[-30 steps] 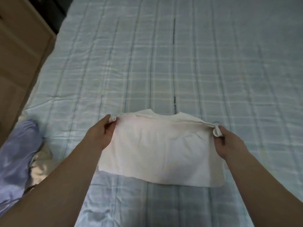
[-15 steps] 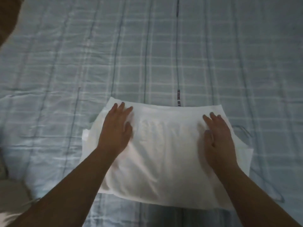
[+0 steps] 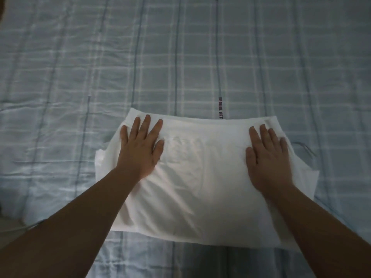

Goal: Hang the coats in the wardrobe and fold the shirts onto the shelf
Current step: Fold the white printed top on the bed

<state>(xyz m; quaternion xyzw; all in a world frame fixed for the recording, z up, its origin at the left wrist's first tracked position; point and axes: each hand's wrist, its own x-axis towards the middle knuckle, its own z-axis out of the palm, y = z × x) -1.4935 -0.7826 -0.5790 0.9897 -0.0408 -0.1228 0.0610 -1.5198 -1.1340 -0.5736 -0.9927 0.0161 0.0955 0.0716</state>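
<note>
In the head view, a white shirt (image 3: 200,177) is seen folded into a broad rectangle and laid on a bed (image 3: 180,67) covered with a pale blue checked sheet. The shirt lies toward the near edge of the bed, roughly midway between its left and right sides as far as the frame shows; no wardrobe or shelf is in view.

The left hand (image 3: 140,149) is laid flat on the far left part of the shirt, fingers straight and slightly spread, pressing the cloth down and holding nothing. The right hand (image 3: 267,155) is laid the same way on the far right part, fingers straight and close together, likewise pressing without any grip on the fabric. Both forearms reach in from the near edge of the frame.

The long axis of the folded shirt runs left to right, across the line of the arms, and the two hands are set near its opposite ends, well apart. The far folded edge lies just beyond the fingertips (image 3: 147,119); the near edge lies under the forearms. Lower layers of cloth stick out a little at the left and right sides.

The step in hand is judged to be the flattening of a fold. Since the shirt is wider than it is deep, a further fold would probably be made end over end, one side carried across to the other, and either hand is equally well placed to begin it.
</note>
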